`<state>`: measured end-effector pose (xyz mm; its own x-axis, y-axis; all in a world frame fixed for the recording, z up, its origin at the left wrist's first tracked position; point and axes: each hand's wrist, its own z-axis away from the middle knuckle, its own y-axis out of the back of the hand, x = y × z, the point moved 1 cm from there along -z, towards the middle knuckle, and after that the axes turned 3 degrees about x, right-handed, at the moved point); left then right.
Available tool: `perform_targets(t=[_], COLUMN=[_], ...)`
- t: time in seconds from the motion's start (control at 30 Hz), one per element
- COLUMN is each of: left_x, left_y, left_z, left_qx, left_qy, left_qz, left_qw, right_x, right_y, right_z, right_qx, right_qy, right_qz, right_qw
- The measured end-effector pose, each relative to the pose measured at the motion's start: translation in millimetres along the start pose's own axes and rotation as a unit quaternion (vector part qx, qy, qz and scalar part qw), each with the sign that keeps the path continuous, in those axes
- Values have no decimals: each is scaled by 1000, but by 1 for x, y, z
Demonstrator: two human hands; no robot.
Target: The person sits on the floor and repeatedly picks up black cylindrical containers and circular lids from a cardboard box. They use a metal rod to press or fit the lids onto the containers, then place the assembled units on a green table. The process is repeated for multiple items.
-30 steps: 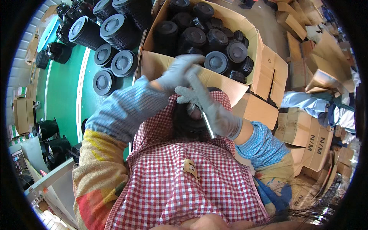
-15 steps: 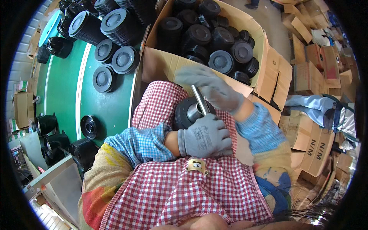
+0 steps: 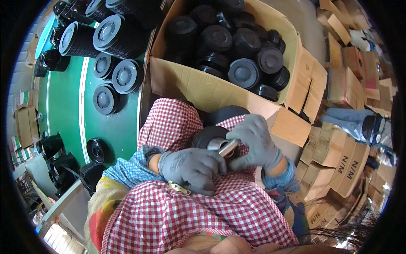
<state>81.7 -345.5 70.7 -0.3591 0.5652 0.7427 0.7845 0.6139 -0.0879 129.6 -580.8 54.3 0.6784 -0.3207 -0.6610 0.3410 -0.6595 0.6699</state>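
A black round part (image 3: 204, 134) with a silver metal ring (image 3: 217, 144) at its centre sits in my lap, between my knees. Across it slants a short shiny metal bar (image 3: 229, 148). My gloved left hand (image 3: 192, 167) is closed around the bar's near end, its fingers curled. From the right, my gloved right hand (image 3: 256, 146) bends its fingers over the far end, thumb below. What lies under both palms is hidden. Behind the part, another dark round shape (image 3: 228, 113) shows partly past the checked apron (image 3: 171, 122).
An open cardboard box (image 3: 203, 82) full of black round parts stands ahead. On the left, a green table (image 3: 69, 101) carries stacked black discs (image 3: 106, 31) and single discs (image 3: 105, 99). Cardboard boxes (image 3: 338, 161) are piled on the right.
My right hand has come down from above the bar and bent its fingers onto it. My left hand has shifted left, and the bar has swung to a lower slant.
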Motion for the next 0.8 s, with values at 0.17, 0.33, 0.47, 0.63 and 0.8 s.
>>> perform_targets(t=[0.17,0.33,0.47,0.63,0.8], left_x=[57,118,68,39,36], left_y=[25,5,-15,-10,-13], left_z=[-1,-31,-57,-40,-59], left_qx=[136,35,62,0,-56], left_qy=[148,489,741,760,748], left_qz=[-50,-317,-218,-278,-301], left_qw=[978,812,632,587,589], right_x=[17,15,8,-2,13], right_y=[1,-7,-15,-13,1], right_z=[-31,-39,-43,-53,-97], right_qx=[-138,-176,-192,-266,-475], right_qy=[-16,-31,-43,-59,83], right_qz=[5,31,71,106,167], right_qw=[990,983,978,956,860])
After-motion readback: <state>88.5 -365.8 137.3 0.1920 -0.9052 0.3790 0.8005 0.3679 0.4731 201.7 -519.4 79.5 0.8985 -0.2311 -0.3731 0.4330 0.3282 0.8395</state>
